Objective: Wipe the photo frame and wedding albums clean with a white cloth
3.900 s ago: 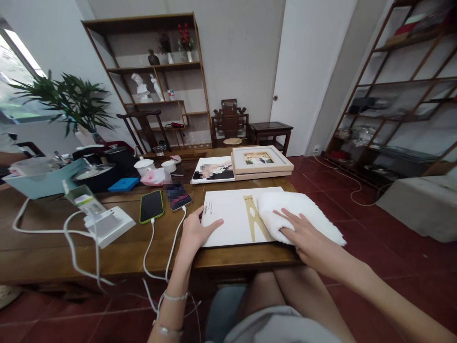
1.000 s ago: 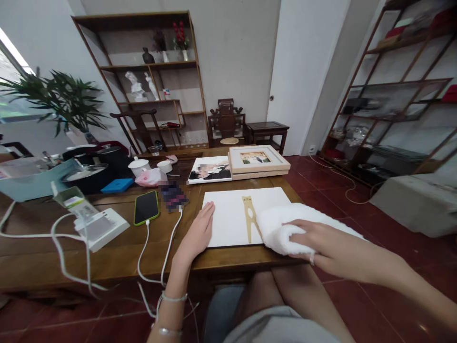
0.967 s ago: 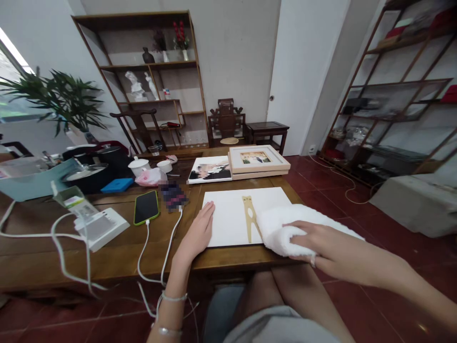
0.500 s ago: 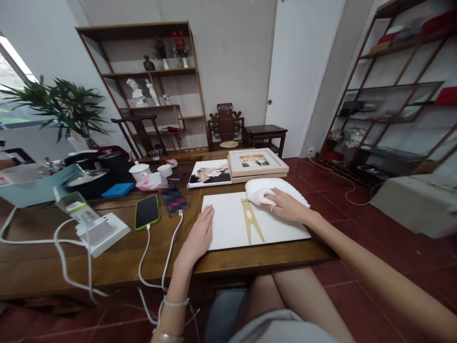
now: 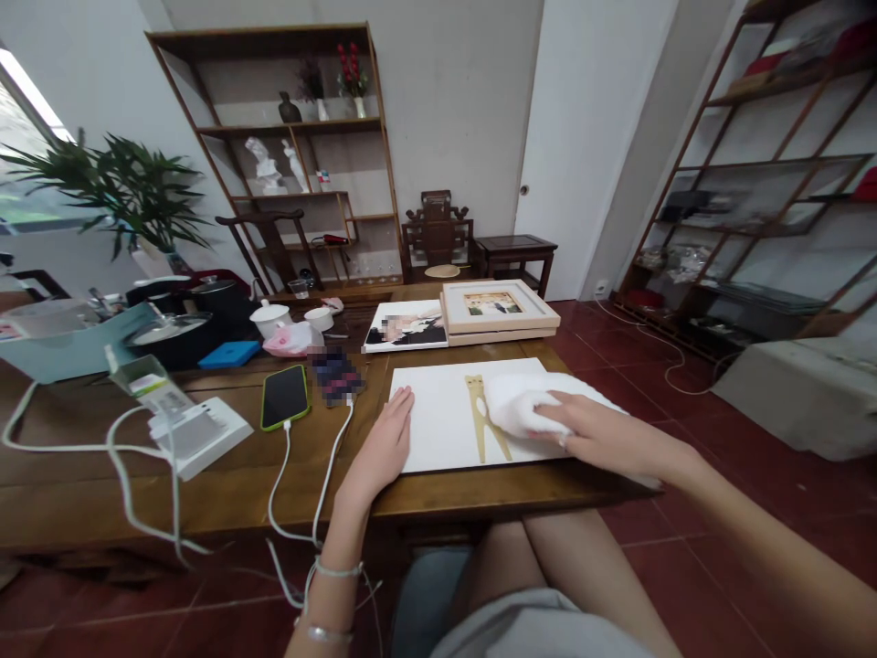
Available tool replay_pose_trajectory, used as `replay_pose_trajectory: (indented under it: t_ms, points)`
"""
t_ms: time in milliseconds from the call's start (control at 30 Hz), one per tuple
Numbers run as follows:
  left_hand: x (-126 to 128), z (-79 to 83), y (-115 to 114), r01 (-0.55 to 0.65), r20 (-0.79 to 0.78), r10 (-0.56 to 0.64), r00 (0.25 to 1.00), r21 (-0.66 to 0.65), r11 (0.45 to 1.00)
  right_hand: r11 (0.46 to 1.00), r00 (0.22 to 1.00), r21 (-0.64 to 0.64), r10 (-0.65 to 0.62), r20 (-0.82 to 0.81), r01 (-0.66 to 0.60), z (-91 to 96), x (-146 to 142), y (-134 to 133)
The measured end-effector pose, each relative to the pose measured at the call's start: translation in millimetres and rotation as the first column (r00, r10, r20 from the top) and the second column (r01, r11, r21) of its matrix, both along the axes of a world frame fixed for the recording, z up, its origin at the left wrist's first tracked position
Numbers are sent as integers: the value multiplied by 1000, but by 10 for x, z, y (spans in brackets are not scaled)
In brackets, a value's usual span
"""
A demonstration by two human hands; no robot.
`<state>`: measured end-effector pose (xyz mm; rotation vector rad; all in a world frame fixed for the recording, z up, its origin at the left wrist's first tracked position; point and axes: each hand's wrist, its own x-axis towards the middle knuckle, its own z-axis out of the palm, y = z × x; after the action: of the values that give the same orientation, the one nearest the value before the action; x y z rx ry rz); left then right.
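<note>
A white board [image 5: 438,420] lies flat at the table's front edge. On its face is a tan, long-legged animal figure [image 5: 474,416]. My left hand [image 5: 389,434] rests on the board's left edge, fingers stretched out and holding nothing. Bunched in my right hand [image 5: 579,425] is a fluffy white cloth [image 5: 524,407], which lies on the board's right half, just beside the figure. The cloth and hand cover much of the board's right side.
Behind the board are a light wooden picture frame [image 5: 500,306] and a photo print [image 5: 406,326]. A green-cased phone [image 5: 286,397], plugged into a white cable, lies on the left. Beyond it stand a blue box [image 5: 229,354], a white cup [image 5: 270,320] and a lidded pan [image 5: 170,334].
My right hand has moved the cloth from the board's far edge toward me and slightly right. The left hand stays on the left edge.
</note>
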<state>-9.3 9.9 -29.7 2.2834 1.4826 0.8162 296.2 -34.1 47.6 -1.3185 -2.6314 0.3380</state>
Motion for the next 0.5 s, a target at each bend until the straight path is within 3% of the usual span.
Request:
replay_pose_trajectory:
  t_ms: [167,267,367,500]
  points:
    - [-5,22,-7,0,-14,0,1000,-7,1000,989,998,143,-45,-42,50,-154,-241,718]
    - [-12,9,0,-3,-15,2,1000,-3,1000,980,997,187,-59,-58,69,-190,-458,887]
    - [-14,-15,11,-11,7,11,1000,12,1000,979,999,205,-18,-38,26,-235,-593,746]
    - [4,-18,14,-22,31,22,999,28,999,978,1000,209,15,19,-18,-270,-606,230]
